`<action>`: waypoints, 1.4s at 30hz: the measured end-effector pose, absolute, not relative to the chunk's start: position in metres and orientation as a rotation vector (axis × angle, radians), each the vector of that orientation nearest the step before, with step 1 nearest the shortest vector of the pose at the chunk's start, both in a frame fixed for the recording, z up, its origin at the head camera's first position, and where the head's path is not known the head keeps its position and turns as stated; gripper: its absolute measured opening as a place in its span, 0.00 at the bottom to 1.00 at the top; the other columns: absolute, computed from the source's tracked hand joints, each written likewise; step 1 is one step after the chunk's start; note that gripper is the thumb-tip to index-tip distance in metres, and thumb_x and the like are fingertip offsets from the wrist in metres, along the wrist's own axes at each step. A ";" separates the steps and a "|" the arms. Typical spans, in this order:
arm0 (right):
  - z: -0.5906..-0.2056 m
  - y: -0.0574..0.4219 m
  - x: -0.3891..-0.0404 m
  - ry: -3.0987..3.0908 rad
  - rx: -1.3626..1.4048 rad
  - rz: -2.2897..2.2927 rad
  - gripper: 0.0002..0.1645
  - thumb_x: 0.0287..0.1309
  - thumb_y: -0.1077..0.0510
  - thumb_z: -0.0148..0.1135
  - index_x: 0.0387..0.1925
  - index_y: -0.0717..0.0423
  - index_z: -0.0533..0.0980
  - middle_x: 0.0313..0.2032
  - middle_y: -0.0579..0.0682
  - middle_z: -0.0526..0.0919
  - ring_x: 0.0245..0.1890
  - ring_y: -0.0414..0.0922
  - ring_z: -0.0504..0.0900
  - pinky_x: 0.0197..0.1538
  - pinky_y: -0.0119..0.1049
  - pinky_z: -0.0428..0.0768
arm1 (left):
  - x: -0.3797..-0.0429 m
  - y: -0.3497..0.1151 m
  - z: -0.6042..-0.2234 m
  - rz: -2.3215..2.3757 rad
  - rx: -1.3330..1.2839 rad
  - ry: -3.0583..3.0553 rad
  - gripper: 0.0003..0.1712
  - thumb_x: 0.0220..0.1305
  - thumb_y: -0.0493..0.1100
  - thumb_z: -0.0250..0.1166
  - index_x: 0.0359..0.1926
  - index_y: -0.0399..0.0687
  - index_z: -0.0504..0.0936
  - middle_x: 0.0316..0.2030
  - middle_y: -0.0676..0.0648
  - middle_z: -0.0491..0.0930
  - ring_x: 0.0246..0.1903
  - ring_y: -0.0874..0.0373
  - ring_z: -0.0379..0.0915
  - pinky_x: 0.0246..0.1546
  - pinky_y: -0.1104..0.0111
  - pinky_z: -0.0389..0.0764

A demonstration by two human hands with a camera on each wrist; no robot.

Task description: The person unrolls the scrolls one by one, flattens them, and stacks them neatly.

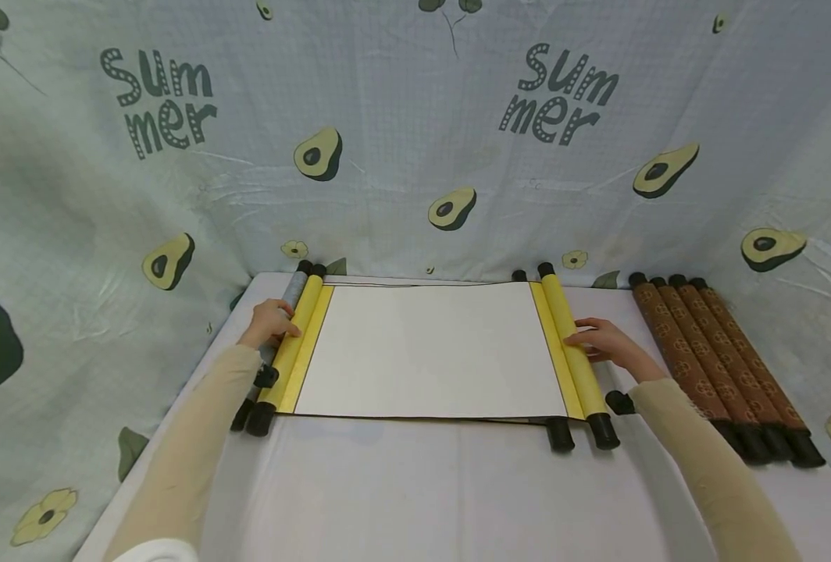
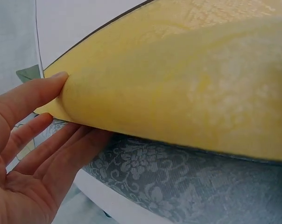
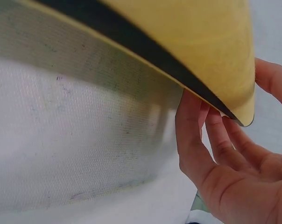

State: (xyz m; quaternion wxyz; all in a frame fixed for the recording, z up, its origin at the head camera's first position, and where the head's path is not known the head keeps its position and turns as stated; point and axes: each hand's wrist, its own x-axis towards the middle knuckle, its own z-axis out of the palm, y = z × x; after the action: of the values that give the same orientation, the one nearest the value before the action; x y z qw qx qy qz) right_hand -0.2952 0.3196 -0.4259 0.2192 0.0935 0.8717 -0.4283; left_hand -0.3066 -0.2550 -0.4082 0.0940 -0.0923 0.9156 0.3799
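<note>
A yellow-bordered hanging scroll lies unrolled across the table, its white paper facing up and a yellow roll with black knobs at each end. At the left roll, my left hand grips it, thumb on top and fingers tucked beneath in the left wrist view. My right hand holds the right yellow roll, with its fingers under the edge and thumb on the far side. Beside the left roll sits a grey-blue patterned scroll roll; black knobs of another rod show from under the sheet near the right end.
Several brown patterned scrolls with black ends lie side by side at the right. A white cloth covers the table. Behind it hangs a pale curtain printed with avocados and lettering.
</note>
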 end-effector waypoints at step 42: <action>-0.429 0.320 -0.230 2.823 -0.315 -0.843 0.26 0.52 0.58 0.59 0.53 0.65 0.69 0.53 0.69 0.69 0.37 0.53 0.79 0.33 0.38 0.78 | -0.253 -0.257 -0.421 0.051 0.548 3.145 0.18 0.56 0.44 0.61 0.47 0.41 0.79 0.55 0.35 0.69 0.52 0.36 0.61 0.37 0.43 0.70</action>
State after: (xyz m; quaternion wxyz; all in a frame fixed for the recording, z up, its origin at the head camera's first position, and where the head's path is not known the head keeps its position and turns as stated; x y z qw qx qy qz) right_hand -0.2297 0.3202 -0.4293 0.0891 -0.1058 0.9490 -0.2832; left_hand -0.2528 -0.2567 -0.4210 -0.0257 0.1716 0.9847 0.0160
